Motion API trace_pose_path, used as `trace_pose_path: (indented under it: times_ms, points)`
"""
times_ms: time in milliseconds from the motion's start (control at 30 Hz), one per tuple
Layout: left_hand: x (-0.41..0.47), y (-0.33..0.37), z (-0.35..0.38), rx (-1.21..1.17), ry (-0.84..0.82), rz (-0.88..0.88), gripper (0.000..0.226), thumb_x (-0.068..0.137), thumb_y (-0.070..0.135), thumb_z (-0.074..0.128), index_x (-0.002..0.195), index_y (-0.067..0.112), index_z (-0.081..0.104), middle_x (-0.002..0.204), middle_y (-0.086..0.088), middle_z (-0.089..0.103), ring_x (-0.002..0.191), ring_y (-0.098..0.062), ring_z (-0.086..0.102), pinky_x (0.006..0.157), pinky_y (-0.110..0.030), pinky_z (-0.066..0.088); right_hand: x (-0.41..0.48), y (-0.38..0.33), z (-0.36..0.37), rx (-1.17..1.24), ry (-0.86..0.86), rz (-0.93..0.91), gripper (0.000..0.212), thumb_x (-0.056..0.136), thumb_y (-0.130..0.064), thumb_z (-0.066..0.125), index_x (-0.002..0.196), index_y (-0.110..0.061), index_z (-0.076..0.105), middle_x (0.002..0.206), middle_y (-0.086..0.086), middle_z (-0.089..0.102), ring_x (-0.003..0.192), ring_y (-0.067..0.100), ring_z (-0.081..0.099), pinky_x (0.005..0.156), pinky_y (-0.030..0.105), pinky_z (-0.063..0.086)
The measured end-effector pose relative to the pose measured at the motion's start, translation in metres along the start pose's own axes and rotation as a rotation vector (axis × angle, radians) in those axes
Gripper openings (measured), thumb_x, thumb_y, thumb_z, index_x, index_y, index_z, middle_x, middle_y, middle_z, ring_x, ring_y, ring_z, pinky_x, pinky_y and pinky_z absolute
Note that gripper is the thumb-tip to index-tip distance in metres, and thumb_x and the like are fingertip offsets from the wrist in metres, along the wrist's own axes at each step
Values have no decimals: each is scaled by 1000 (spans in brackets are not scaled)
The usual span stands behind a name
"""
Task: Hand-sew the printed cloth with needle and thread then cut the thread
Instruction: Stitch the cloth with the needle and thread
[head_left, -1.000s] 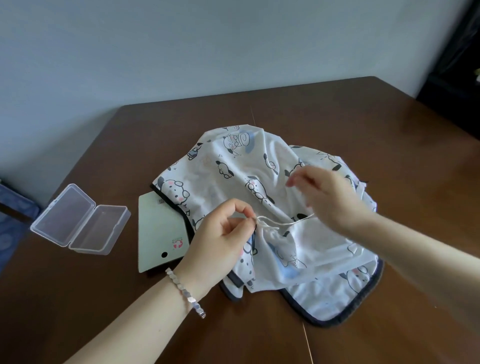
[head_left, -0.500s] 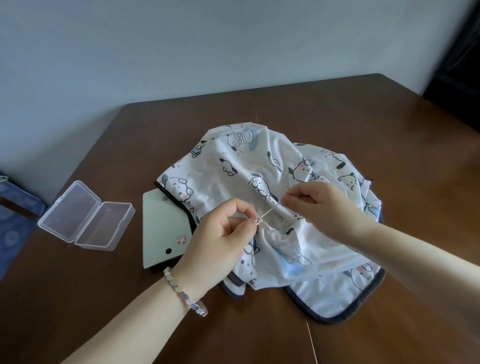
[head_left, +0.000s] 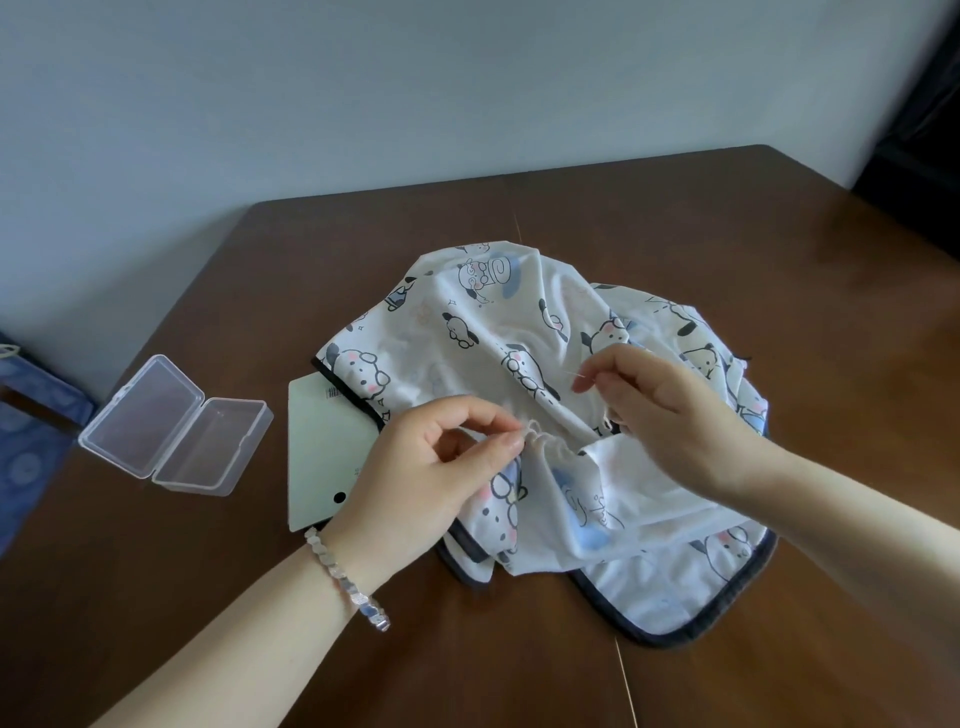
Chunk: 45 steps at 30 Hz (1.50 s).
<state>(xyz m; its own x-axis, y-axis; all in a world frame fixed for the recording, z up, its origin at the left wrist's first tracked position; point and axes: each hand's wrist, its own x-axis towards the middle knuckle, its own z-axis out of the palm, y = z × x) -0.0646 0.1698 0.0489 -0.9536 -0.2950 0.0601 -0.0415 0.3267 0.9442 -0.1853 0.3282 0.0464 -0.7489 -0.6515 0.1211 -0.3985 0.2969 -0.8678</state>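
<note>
A white cloth (head_left: 498, 322) printed with cartoon dogs and edged in dark binding lies bunched in the middle of the brown table (head_left: 727, 218). My left hand (head_left: 431, 478) pinches a gathered fold of the cloth between thumb and forefinger. My right hand (head_left: 670, 410) hovers over the cloth just right of that fold, its thumb and forefinger pinched on a thin needle (head_left: 575, 375) that points up and left. The thread is too fine to make out.
An open clear plastic box (head_left: 174, 426) sits at the left of the table. A pale green flat card or pad (head_left: 324, 457) lies partly under the cloth's left edge. A blue patterned seat (head_left: 28, 447) stands past the table's left edge.
My right hand moved down to the gathered fold beside my left fingers, then lifted back up and to the right with the needle. My left hand kept its pinch on the fold.
</note>
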Motion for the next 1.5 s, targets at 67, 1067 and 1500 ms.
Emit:
trace_pose_path:
  times_ms: [67,1067,1500]
  points:
    - [-1,1,-2,-18,0,-4,11,70,32,68,80,29,71,71,-1,70,69,-24,66,68,-33,54,-4,-6,-2,-98,-36,-93,30,94,-11,43,79,-34,54,52,-13,48,50,4,42,52,11,34]
    - [-5,9,-5,-11,12,-22,14,77,5,67,77,19,71,72,-5,71,70,-25,67,64,-26,56,4,-9,-2,-426,-138,-524,16,84,-10,56,91,-11,71,80,-1,67,78,5,56,72,11,44]
    - [1,7,1,-77,-53,-38,16,73,9,70,68,24,73,63,1,69,59,-12,62,58,-17,51,-8,-4,4,-200,-203,-504,24,86,-17,47,90,-9,69,79,-10,62,74,-14,53,70,3,41]
